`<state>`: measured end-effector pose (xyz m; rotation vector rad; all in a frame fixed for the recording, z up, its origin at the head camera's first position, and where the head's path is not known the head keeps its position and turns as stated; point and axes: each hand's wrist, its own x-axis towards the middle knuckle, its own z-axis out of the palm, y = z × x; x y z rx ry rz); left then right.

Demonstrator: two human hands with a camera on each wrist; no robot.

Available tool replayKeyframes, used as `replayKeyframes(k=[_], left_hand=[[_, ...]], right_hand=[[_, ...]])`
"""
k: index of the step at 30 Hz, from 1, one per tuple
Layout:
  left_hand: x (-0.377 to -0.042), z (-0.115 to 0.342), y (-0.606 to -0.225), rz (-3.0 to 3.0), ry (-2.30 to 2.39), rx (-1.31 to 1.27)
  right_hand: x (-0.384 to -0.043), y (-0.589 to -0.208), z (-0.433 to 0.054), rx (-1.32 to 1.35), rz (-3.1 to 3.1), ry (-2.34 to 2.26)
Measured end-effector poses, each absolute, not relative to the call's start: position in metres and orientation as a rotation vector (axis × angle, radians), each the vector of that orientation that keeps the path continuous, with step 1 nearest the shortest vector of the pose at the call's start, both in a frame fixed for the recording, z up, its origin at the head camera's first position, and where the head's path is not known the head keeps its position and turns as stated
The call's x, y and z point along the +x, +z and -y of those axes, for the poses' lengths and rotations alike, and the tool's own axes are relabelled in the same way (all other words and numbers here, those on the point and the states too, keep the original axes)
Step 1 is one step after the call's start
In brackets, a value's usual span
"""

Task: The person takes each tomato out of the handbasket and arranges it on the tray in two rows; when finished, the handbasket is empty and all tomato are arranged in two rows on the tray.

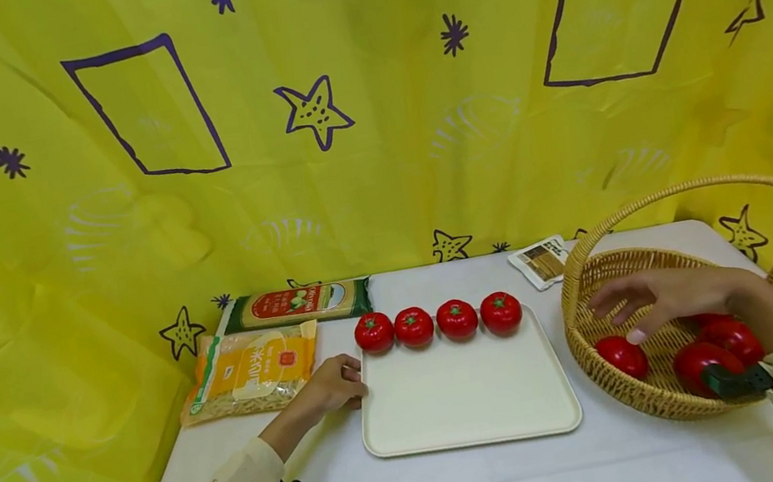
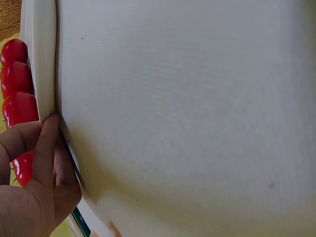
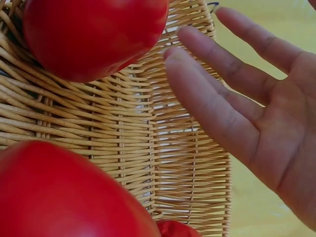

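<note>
My left hand [image 1: 339, 383] pinches the left rim of a cream rectangular tray [image 1: 468, 397]; the left wrist view shows its fingertips at the tray edge [image 2: 47, 64]. Along the tray's far side stand several red tomatoes in a row, the leftmost tomato [image 1: 374, 333] closest to that hand. Over a wicker basket [image 1: 610, 383] on the right reaches my right hand [image 1: 675, 292], its fingers spread and holding nothing. Just below its thumb lies a tomato [image 1: 621, 358] inside the basket. More tomatoes [image 1: 706, 367] sit under the right wrist, partly hidden by the arm.
Left of the tray lie a yellow bag of pasta [image 1: 251, 372] and a green packet [image 1: 298, 305]. A small white-and-brown sachet [image 1: 543, 262] is at the back, near the basket. The basket handle [image 1: 697, 188] arches above the right hand. A yellow patterned curtain [image 1: 376, 175] hangs behind the white table.
</note>
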<state>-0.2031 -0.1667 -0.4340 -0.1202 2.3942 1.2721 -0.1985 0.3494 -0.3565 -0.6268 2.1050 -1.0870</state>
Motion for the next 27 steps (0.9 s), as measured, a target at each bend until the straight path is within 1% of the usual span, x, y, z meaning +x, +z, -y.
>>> replayKeyframes(k=[17,27], left_hand=[[-0.206,0.166,-0.439,-2.390,1.267,-0.141],[-0.205,0.165,-0.437,-2.392,1.283,-0.135]], right_hand=[[-0.213,-0.363,-0.339,-0.518,-2.016,-0.965],[-0.220,-0.365,-0.332,-0.568,-2.030,-0.791]])
